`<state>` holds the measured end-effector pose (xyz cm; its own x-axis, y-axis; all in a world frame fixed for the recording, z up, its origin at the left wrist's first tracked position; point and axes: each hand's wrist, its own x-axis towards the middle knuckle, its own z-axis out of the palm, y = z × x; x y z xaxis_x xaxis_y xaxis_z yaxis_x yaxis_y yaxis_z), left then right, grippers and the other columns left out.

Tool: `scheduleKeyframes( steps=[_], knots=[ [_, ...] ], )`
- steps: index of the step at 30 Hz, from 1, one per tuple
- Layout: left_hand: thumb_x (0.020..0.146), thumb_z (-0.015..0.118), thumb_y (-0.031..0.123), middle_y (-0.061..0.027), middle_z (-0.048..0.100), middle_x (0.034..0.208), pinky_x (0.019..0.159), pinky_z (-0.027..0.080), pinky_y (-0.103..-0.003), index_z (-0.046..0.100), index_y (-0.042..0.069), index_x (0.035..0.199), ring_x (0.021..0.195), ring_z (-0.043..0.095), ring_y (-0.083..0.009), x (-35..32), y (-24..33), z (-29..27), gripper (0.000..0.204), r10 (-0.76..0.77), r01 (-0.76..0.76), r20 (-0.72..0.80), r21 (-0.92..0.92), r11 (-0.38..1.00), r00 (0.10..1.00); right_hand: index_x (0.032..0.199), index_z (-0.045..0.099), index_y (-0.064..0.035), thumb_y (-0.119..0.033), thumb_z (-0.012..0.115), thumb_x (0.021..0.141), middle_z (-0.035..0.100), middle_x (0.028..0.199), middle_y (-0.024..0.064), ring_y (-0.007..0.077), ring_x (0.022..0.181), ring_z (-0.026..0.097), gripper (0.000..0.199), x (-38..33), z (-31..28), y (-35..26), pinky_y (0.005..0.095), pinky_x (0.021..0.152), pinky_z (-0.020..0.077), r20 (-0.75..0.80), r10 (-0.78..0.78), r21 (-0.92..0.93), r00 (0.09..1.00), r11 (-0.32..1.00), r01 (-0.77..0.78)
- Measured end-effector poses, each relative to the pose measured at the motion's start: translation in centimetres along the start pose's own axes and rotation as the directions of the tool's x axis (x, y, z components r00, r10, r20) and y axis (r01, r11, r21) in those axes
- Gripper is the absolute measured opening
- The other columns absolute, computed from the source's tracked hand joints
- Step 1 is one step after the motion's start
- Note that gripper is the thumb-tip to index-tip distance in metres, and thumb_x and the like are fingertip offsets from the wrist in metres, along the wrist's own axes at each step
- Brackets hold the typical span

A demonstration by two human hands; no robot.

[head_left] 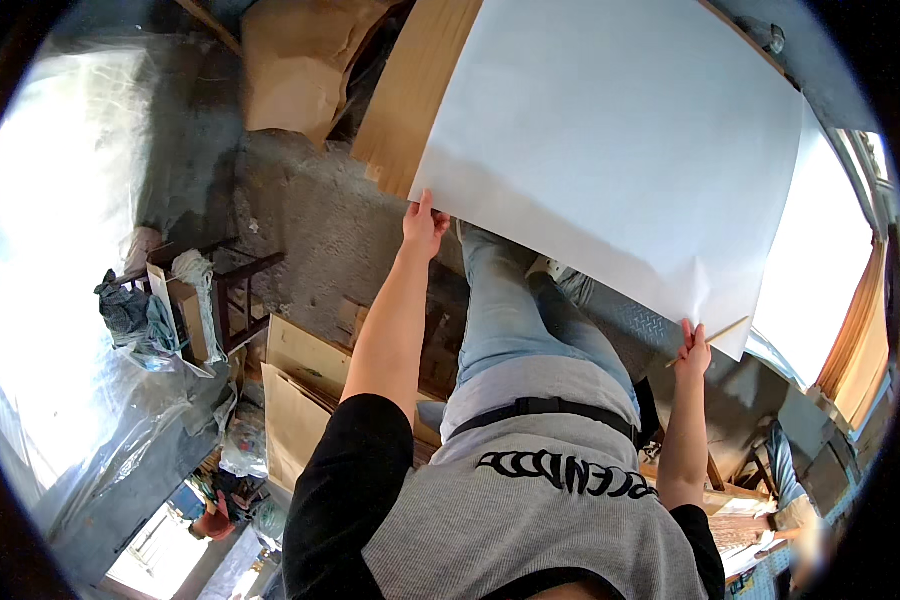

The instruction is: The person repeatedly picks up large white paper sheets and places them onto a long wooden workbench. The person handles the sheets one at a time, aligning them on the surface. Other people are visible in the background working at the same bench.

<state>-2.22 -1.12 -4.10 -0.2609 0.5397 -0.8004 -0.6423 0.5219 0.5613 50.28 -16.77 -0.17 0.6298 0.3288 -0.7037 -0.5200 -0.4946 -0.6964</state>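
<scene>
A large white sheet [630, 130] lies over a wooden board [420, 95], whose bare grain shows along the left side. My left hand [425, 228] is closed on the near left corner of the sheet, thumb on top. Near the right corner, my right hand [692, 352] pinches the sheet's near edge, and the sheet puckers slightly there. A thin wooden stick [727, 330] passes through the fingers of that same hand and sticks out to the right over the sheet's corner.
Brown paper [300, 75] hangs beyond the board at the far left. A dark wooden stool [245, 290] with cloths and a box stands to the left. Cardboard pieces [295, 400] lean behind it. A bright white surface [810, 260] and stacked wooden sheets [858, 320] are at right.
</scene>
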Motion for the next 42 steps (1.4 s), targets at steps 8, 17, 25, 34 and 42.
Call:
scheduleKeyframes(
  steps=[8, 17, 25, 34, 42],
  knots=[
    [0.084, 0.053, 0.027, -0.0024, 0.045, 0.064, 0.038, 0.034, -0.024, 0.043, 0.008, 0.085, 0.049, 0.044, -0.0126, 0.7, 0.1, -0.7, 0.021, -0.008, 0.007, -0.015, -0.072, 0.997, 1.0, 0.081, 0.044, -0.0077, -0.02, 0.055, 0.083, 0.059, 0.081, 0.0053, 0.0135, 0.074, 0.062, 0.017, 0.7, -0.7, 0.4, 0.0188, 0.032, 0.0222, 0.02, 0.038, -0.057, 0.999, 0.998, -0.037],
    [0.082, 0.056, 0.025, -0.0004, 0.045, 0.059, 0.034, 0.029, -0.022, 0.045, 0.008, 0.075, 0.044, 0.042, -0.0109, 0.6, 0.0, -0.2, 0.021, 0.022, -0.028, -0.08, -0.081, 0.996, 0.997, 0.079, 0.048, -0.005, -0.02, 0.053, 0.083, 0.059, 0.083, 0.006, 0.0147, 0.076, 0.062, 0.016, 1.8, -3.0, 2.9, 0.0191, 0.031, 0.0227, -0.029, 0.177, 0.075, 0.984, 0.982, -0.174],
    [0.081, 0.056, 0.03, -0.0044, 0.047, 0.06, 0.035, 0.027, -0.024, 0.049, 0.002, 0.088, 0.041, 0.039, -0.012, -2.6, -0.2, 2.4, 0.029, -0.164, 0.127, 0.163, 0.219, 0.968, 0.973, 0.098, 0.055, 0.0035, -0.028, 0.049, 0.084, 0.057, 0.057, 0.0128, 0.0159, 0.041, 0.053, 0.035, -6.3, 3.7, 0.5, 0.0271, 0.039, 0.0431, -0.088, -0.179, -0.636, 0.98, 0.767, 0.083],
    [0.084, 0.049, 0.037, -0.0064, 0.044, 0.054, 0.035, 0.026, -0.025, 0.048, 0.0, 0.086, 0.038, 0.037, -0.0124, -3.5, -0.7, 3.7, 0.036, -0.148, 0.068, 0.164, 0.41, 0.909, 0.975, 0.091, 0.051, -0.0013, -0.031, 0.045, 0.085, 0.062, 0.071, 0.0095, 0.0159, 0.048, 0.057, 0.031, -3.8, 5.6, 4.1, 0.0248, 0.037, 0.0356, -0.085, 0.252, -0.361, 0.964, 0.894, -0.266],
    [0.083, 0.049, 0.039, -0.0063, 0.045, 0.056, 0.035, 0.027, -0.023, 0.049, 0.003, 0.088, 0.04, 0.038, -0.0121, -3.2, -0.3, 3.1, 0.036, -0.165, 0.088, 0.132, 0.457, 0.885, 0.977, 0.088, 0.055, 0.0054, -0.023, 0.046, 0.085, 0.061, 0.068, 0.0102, 0.015, 0.043, 0.054, 0.03, -3.1, 5.7, 4.4, 0.0262, 0.041, 0.0438, -0.094, 0.133, -0.299, 0.987, 0.941, -0.155]
  ],
)
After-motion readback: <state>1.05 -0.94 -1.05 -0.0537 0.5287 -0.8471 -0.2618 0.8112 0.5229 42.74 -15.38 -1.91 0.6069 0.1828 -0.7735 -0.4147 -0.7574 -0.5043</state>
